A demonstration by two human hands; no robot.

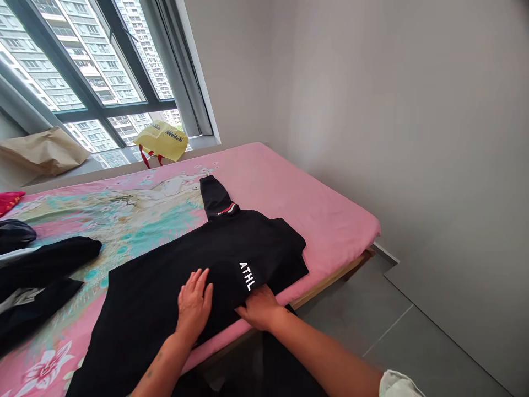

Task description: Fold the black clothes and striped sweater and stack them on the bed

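A black shirt [165,292] lies spread across the near side of the bed, with white "ATHL" letters on it. One sleeve [214,193] points toward the window, and a red-and-white stripe shows near its base. My left hand [194,300] rests flat on the shirt's body, fingers stretched out. Right of it, my right hand [262,309] is at the shirt's near edge, beside the letters. Its thumb lies along the edge and the fingertips are hidden by the cloth, which it appears to grip.
The bed has a pink floral sheet [264,176] and a wooden frame [318,284]. Other dark clothes [53,259] lie at the left. A yellow bag [163,140] with red handles and brown paper [45,151] are by the window. A grey wall [392,110] stands at the right.
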